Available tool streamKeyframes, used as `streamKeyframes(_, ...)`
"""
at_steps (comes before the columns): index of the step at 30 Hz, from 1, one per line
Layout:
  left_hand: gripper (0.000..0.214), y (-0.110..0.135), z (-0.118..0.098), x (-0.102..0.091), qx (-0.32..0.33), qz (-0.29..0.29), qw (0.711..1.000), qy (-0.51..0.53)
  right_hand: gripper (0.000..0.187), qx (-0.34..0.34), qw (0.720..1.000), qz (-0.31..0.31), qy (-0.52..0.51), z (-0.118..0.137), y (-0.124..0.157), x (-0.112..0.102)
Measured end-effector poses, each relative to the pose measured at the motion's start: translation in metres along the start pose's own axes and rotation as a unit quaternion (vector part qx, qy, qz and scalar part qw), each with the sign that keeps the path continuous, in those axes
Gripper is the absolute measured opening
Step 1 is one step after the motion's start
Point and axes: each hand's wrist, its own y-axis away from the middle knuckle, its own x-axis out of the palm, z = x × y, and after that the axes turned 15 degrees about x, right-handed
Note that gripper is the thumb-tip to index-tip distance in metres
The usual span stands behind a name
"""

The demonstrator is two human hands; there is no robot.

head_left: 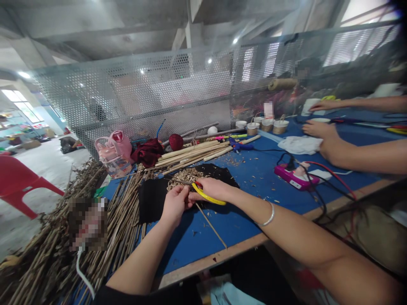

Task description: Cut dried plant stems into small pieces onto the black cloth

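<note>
My left hand (pixel 174 204) is closed in a pinch on the upper end of a thin stick (pixel 212 226) that slants down to the right across the blue table (pixel 251 178). My right hand (pixel 212 189), with a silver bangle on the wrist, grips yellow-handled shears (pixel 207 196) right beside the left hand's fingers. Both hands meet over a black cloth (pixel 152 198) that carries a heap of wood shavings (pixel 183 175).
A large pile of thin sticks (pixel 121 216) covers the table's left side. Thicker pale rods (pixel 193 153), a pink jug (pixel 114 153), small pots (pixel 267 124) and a pink power strip (pixel 294 176) with cables lie beyond. Another person's hands (pixel 321 131) rest at the right. Perforated metal screen behind.
</note>
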Motion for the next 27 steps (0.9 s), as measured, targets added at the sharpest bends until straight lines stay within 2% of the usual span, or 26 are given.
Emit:
streamKeyframes(10, 0.033, 0.0006, 0.0012, -0.0017, 0.016, 0.008, 1.000, 0.015, 0.051, 0.005, 1.000, -0.009, 0.005, -0.0007, -0.0007, -0.0004)
streamKeyframes(20, 0.031, 0.0013, 0.0017, 0.0000, 0.028, 0.021, 0.999, 0.024, 0.054, -0.036, 0.998, -0.002, -0.052, -0.0060, -0.0003, 0.0019)
streamKeyframes(27, 0.032, 0.0019, 0.0008, 0.0004, 0.021, 0.015, 1.000, 0.013, 0.051, -0.021, 0.998, -0.010, -0.050, -0.0030, 0.0015, 0.0022)
